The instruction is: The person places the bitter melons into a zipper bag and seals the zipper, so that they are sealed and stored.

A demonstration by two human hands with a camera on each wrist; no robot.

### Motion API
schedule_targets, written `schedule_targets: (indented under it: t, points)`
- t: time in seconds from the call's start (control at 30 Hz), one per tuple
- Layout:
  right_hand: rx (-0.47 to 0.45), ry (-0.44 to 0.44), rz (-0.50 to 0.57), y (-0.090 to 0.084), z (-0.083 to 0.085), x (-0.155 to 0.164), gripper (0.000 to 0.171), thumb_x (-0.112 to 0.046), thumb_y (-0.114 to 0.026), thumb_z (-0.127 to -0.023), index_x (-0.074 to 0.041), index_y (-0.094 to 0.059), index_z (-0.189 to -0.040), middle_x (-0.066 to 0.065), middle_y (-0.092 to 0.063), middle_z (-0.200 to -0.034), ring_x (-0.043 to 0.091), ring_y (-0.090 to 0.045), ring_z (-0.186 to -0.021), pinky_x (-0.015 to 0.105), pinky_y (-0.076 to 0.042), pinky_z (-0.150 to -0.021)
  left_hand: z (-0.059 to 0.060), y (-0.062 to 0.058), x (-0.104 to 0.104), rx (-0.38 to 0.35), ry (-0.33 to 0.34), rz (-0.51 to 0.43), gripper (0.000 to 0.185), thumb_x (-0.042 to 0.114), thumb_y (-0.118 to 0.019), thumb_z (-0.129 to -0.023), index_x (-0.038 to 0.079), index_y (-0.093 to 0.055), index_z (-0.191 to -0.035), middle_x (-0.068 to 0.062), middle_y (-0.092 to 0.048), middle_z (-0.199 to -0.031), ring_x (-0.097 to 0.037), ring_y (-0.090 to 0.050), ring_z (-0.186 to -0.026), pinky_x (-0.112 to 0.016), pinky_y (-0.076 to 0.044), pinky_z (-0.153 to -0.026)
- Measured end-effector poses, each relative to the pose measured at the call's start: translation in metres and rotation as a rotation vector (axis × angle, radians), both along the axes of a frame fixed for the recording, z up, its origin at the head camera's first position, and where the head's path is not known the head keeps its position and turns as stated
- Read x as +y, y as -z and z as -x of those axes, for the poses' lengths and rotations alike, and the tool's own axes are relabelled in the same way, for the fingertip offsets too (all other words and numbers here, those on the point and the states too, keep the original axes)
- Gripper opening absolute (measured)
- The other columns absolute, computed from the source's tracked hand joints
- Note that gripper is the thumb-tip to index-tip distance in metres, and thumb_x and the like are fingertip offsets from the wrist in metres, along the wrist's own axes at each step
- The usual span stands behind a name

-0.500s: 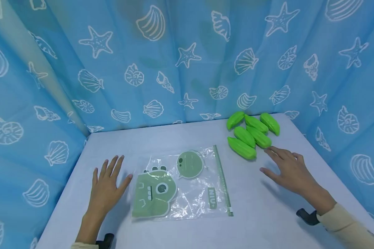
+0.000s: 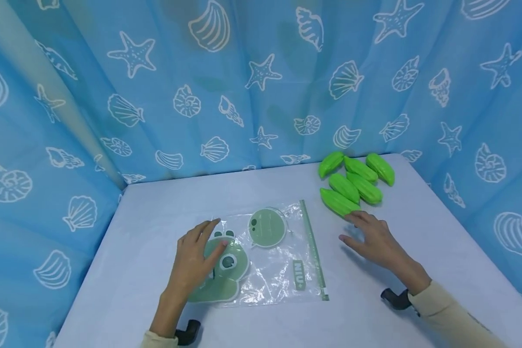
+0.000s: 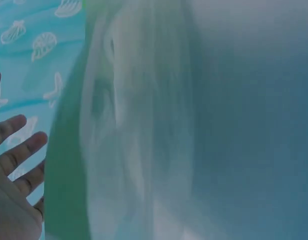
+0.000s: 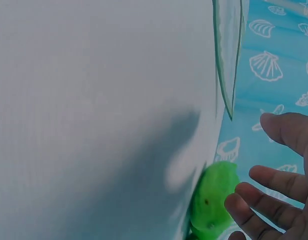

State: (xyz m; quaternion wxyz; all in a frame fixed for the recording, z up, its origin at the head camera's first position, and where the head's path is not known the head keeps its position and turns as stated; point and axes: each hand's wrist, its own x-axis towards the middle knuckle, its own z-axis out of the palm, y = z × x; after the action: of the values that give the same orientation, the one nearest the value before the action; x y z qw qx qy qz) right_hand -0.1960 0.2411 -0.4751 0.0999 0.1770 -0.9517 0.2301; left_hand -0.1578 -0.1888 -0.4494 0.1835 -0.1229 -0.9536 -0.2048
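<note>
A clear plastic zip bag (image 2: 265,275) printed with a green cartoon monster lies flat on the white table. Over its left part hovers my left hand (image 2: 191,261), fingers spread and holding nothing. In the left wrist view the bag (image 3: 69,180) looms blurred beside the left hand (image 3: 16,185). Several bright green, ridged, long fruit-like pieces (image 2: 343,186) lie grouped at the back right. My right hand (image 2: 376,241) has its fingertips right at the nearest piece (image 2: 337,200), its fingers loosely extended. The right wrist view shows the right hand (image 4: 279,190) beside a green piece (image 4: 214,200).
A white cloth covers the table (image 2: 165,208). A blue curtain (image 2: 156,96) with white shells and starfish hangs at the back and both sides. Black wrist mounts (image 2: 396,298) sit under each sleeve (image 2: 443,309).
My left hand has moved right, from beside the bag to above its left part. My right hand has moved left, along the near side of the green pieces. The view has shifted slightly.
</note>
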Motion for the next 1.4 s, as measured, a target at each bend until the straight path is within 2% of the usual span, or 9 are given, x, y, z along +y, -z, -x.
schedule_targets:
  t: [0.2, 0.4, 0.57, 0.67, 0.8, 0.97, 1.17, 1.27, 1.4]
  points:
    - [-0.065, 0.001, 0.045, 0.011, 0.004, -0.011, 0.052, -0.043, -0.064, -0.082, -0.014, -0.054, -0.124, 0.006, -0.048, -0.126, 0.024, -0.05, -0.106, 0.045, -0.028, -0.082, 0.001, 0.011, 0.026, -0.027, 0.064, -0.074, 0.055, 0.057, -0.044, -0.088, 0.029, -0.045, -0.134, 0.001, -0.046, -0.132, -0.02, -0.041, -0.122, -0.048, -0.03, -0.098]
    - [-0.102, -0.033, 0.1, 0.02, 0.008, -0.028, 0.048, -0.037, -0.068, -0.081, -0.014, -0.057, -0.122, 0.007, -0.05, -0.123, 0.023, -0.052, -0.102, 0.047, -0.03, -0.082, 0.003, 0.019, 0.042, -0.027, 0.12, -0.121, 0.052, 0.055, -0.046, -0.088, 0.028, -0.046, -0.133, 0.003, -0.046, -0.131, -0.019, -0.042, -0.122, -0.046, -0.036, -0.096]
    - [-0.127, -0.082, 0.164, 0.029, 0.011, -0.038, 0.047, -0.033, -0.07, -0.08, -0.014, -0.058, -0.121, 0.007, -0.051, -0.122, 0.024, -0.051, -0.105, 0.053, -0.029, -0.085, 0.007, 0.022, 0.055, -0.025, 0.178, -0.16, 0.05, 0.051, -0.048, -0.089, 0.026, -0.047, -0.133, 0.003, -0.046, -0.131, -0.018, -0.043, -0.12, -0.043, -0.038, -0.095]
    - [-0.132, -0.095, 0.18, 0.034, 0.015, -0.043, 0.048, -0.034, -0.07, -0.079, -0.016, -0.058, -0.121, 0.007, -0.05, -0.124, 0.027, -0.046, -0.112, 0.057, -0.027, -0.09, 0.011, 0.025, 0.061, -0.034, 0.221, -0.197, 0.047, 0.048, -0.05, -0.09, 0.024, -0.05, -0.13, 0.005, -0.049, -0.127, -0.016, -0.049, -0.112, -0.039, -0.041, -0.09]
    - [-0.11, -0.122, 0.188, 0.04, 0.02, -0.048, 0.047, -0.037, -0.07, -0.079, -0.017, -0.059, -0.12, 0.006, -0.049, -0.124, 0.028, -0.041, -0.117, 0.055, -0.028, -0.091, 0.015, 0.032, 0.062, -0.054, 0.26, -0.242, 0.042, 0.044, -0.051, -0.09, 0.023, -0.053, -0.127, 0.009, -0.051, -0.121, -0.015, -0.054, -0.101, -0.034, -0.044, -0.083]
    - [-0.05, -0.173, 0.19, 0.045, 0.024, -0.052, 0.046, -0.033, -0.072, -0.078, -0.017, -0.06, -0.119, 0.005, -0.049, -0.122, 0.026, -0.041, -0.116, 0.05, -0.03, -0.087, 0.02, 0.039, 0.068, -0.052, 0.277, -0.29, 0.04, 0.041, -0.053, -0.09, 0.022, -0.054, -0.125, 0.005, -0.054, -0.117, -0.016, -0.055, -0.098, -0.033, -0.045, -0.081]
    - [-0.024, -0.199, 0.173, 0.045, 0.028, -0.049, 0.046, -0.024, -0.073, -0.076, -0.012, -0.06, -0.119, 0.01, -0.045, -0.128, 0.03, -0.035, -0.122, 0.056, -0.026, -0.092, 0.029, 0.045, 0.094, -0.074, 0.322, -0.335, 0.041, 0.042, -0.052, -0.09, 0.018, -0.056, -0.123, 0.003, -0.057, -0.112, -0.015, -0.055, -0.099, -0.032, -0.045, -0.081]
    - [-0.02, -0.203, 0.146, 0.046, 0.029, -0.05, 0.048, -0.026, -0.073, -0.077, -0.01, -0.06, -0.12, 0.012, -0.043, -0.133, 0.031, -0.031, -0.126, 0.056, -0.023, -0.095, 0.032, 0.045, 0.107, -0.08, 0.337, -0.327, 0.041, 0.043, -0.052, -0.09, 0.017, -0.058, -0.121, 0.003, -0.058, -0.109, -0.015, -0.055, -0.099, -0.031, -0.045, -0.082]
    - [-0.004, -0.211, 0.129, 0.046, 0.03, -0.053, 0.05, -0.029, -0.072, -0.077, -0.008, -0.06, -0.12, 0.013, -0.039, -0.137, 0.033, -0.028, -0.128, 0.054, -0.023, -0.093, 0.036, 0.045, 0.119, -0.079, 0.345, -0.307, 0.038, 0.043, -0.052, -0.09, 0.017, -0.06, -0.117, 0.004, -0.059, -0.105, -0.013, -0.055, -0.097, -0.028, -0.046, -0.081]
